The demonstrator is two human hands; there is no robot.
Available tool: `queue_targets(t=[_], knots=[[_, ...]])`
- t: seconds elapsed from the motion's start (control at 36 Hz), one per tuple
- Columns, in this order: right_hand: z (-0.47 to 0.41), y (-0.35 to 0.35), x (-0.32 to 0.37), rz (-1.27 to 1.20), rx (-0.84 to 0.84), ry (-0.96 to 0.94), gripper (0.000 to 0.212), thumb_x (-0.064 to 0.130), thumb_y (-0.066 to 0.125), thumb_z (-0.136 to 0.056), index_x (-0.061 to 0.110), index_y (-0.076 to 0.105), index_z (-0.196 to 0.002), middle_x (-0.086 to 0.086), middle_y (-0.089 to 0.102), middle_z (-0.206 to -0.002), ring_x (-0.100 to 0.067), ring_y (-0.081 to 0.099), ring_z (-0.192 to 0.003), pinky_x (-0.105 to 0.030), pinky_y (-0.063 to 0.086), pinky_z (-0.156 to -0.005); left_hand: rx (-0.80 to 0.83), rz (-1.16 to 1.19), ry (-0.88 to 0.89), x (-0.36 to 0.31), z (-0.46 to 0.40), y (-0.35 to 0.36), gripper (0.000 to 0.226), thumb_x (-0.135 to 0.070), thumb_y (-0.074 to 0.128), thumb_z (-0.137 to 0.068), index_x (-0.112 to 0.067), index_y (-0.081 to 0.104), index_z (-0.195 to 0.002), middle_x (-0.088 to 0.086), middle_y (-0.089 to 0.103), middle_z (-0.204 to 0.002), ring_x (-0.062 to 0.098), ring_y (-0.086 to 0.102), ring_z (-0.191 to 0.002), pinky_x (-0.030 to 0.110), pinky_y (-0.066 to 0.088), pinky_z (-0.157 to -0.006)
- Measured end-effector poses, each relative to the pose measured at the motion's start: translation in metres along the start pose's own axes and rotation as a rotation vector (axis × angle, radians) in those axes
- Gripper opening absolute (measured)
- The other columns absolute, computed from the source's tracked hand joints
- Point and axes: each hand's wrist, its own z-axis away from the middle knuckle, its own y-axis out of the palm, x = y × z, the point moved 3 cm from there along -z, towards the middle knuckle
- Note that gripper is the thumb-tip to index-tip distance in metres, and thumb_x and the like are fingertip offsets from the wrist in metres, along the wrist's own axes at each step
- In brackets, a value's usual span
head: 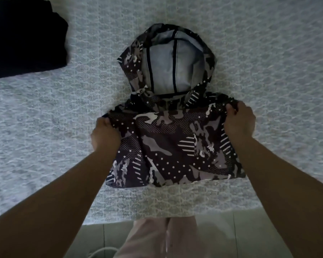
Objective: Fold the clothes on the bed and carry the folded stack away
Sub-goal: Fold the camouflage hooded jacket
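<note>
A dark camouflage-print hooded jacket (173, 144) lies on the bed (268, 53), folded into a squat rectangle with its hood spread open at the far side, showing a pale lining. My left hand (105, 132) grips the folded body's upper left corner. My right hand (240, 121) grips the upper right corner, fingers curled around the fabric edge. Both arms reach in from below.
A folded black garment (24, 36) lies at the bed's far left corner. The bed's near edge runs across the bottom, with light floor tiles (250, 237) and my legs in pale trousers (166, 239) below it. A white cord (101, 252) curls on the floor.
</note>
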Motion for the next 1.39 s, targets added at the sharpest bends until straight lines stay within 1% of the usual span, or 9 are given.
queue_targets(t=[0.25,0.33,0.5,0.69,0.81,0.92,1.03,1.22,1.39], knots=[[-0.001,-0.001,0.012,-0.083,-0.103,-0.219,0.034,0.027,0.043,-0.100,-0.004,0.058,-0.101,-0.020,0.057,-0.100,-0.032,0.054,-0.091,-0.034,0.041,-0.079,-0.076,0.133,-0.028,0.008,-0.015,-0.002,0.022,-0.022,0.029,-0.101,-0.010,0.045,-0.093,0.005,0.045,-0.076,0.022,0.043,-0.073,0.033,0.030,-0.065],[-0.009,0.002,0.019,-0.104,-0.071,-0.197,0.036,0.031,0.038,-0.101,0.000,0.055,-0.099,-0.016,0.061,-0.088,-0.027,0.054,-0.079,-0.033,0.042,-0.072,-0.104,0.180,-0.046,0.006,-0.022,-0.002,0.022,-0.021,0.028,-0.101,-0.009,0.046,-0.096,0.009,0.049,-0.085,0.023,0.043,-0.078,0.033,0.028,-0.066],[-0.031,0.020,0.020,0.041,-0.043,-0.156,0.041,0.033,0.029,-0.103,0.000,0.053,-0.107,-0.024,0.060,-0.103,-0.035,0.056,-0.094,-0.036,0.040,-0.076,-0.190,0.155,-0.005,-0.004,-0.042,0.003,0.025,-0.021,0.028,-0.100,-0.006,0.047,-0.102,0.025,0.059,-0.104,0.034,0.051,-0.087,0.034,0.026,-0.065],[-0.048,0.045,0.020,0.126,-0.007,-0.020,0.039,0.028,0.028,-0.103,0.000,0.052,-0.115,-0.025,0.059,-0.115,-0.036,0.055,-0.104,-0.035,0.039,-0.082,-0.158,-0.006,-0.105,-0.015,-0.054,0.024,0.032,-0.029,0.024,-0.102,-0.007,0.044,-0.113,0.025,0.060,-0.110,0.040,0.057,-0.101,0.041,0.033,-0.071],[-0.041,0.031,0.024,0.067,-0.014,0.061,0.028,0.026,0.037,-0.100,0.005,0.049,-0.115,-0.018,0.058,-0.116,-0.032,0.055,-0.103,-0.033,0.037,-0.079,-0.147,0.151,-0.147,-0.019,-0.042,0.014,0.026,-0.036,0.029,-0.101,-0.015,0.042,-0.107,0.017,0.059,-0.114,0.033,0.053,-0.096,0.040,0.034,-0.076],[-0.001,0.019,0.044,0.200,-0.213,-0.147,0.046,0.033,0.049,-0.091,0.014,0.042,-0.133,-0.011,0.041,-0.140,-0.031,0.038,-0.127,-0.043,0.031,-0.101,-0.254,0.143,0.135,-0.030,-0.006,0.009,0.050,-0.048,0.034,-0.096,-0.019,0.036,-0.137,0.009,0.032,-0.145,0.029,0.032,-0.133,0.047,0.021,-0.111],[0.046,0.055,0.049,0.482,0.053,-0.425,0.063,0.051,0.026,-0.096,0.025,0.015,-0.151,-0.003,0.005,-0.160,-0.025,0.004,-0.146,-0.051,0.000,-0.114,-0.031,-0.320,0.596,-0.031,0.028,0.035,0.066,-0.062,0.019,-0.093,-0.031,0.015,-0.151,0.005,0.005,-0.160,0.026,-0.002,-0.147,0.048,-0.010,-0.115],[0.008,0.073,0.029,0.553,0.148,-0.490,0.069,0.058,0.011,-0.094,0.021,0.002,-0.152,0.002,-0.001,-0.160,-0.018,-0.006,-0.146,-0.047,-0.004,-0.118,0.058,-0.482,0.461,-0.017,-0.004,0.056,0.074,-0.075,0.001,-0.084,-0.039,-0.018,-0.145,-0.001,-0.015,-0.159,0.020,-0.022,-0.144,0.053,-0.010,-0.113],[-0.032,0.061,0.015,0.342,0.147,-0.566,0.069,0.044,0.022,-0.092,0.002,0.028,-0.146,-0.018,0.026,-0.153,-0.031,0.017,-0.144,-0.047,0.012,-0.118,0.009,-0.422,0.463,-0.014,-0.030,0.051,0.086,-0.078,0.008,-0.082,-0.027,-0.019,-0.146,0.006,-0.015,-0.159,0.015,-0.018,-0.144,0.042,-0.002,-0.120]])
